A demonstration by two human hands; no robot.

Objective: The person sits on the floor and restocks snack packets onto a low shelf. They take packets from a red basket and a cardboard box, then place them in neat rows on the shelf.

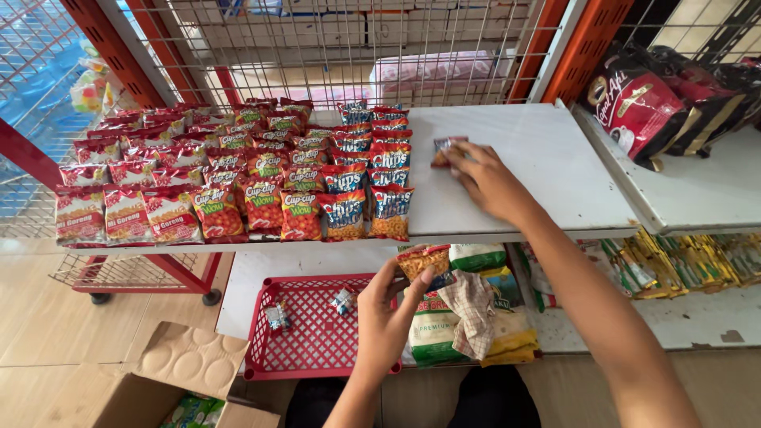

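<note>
Left hand (388, 317), nearest the lens, pinches an orange snack packet (422, 260) above the red basket (313, 349). Right hand (487, 181) lies flat on the white shelf (547, 158), fingers pressing a small packet (446, 150) beside rows of snack bags (261, 174).

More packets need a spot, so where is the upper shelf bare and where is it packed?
The white shelf is bare to the right of the snack packet rows, around the right hand and its small packet, out to the orange post. The left half is crowded. The red basket below is mostly bare.
</note>
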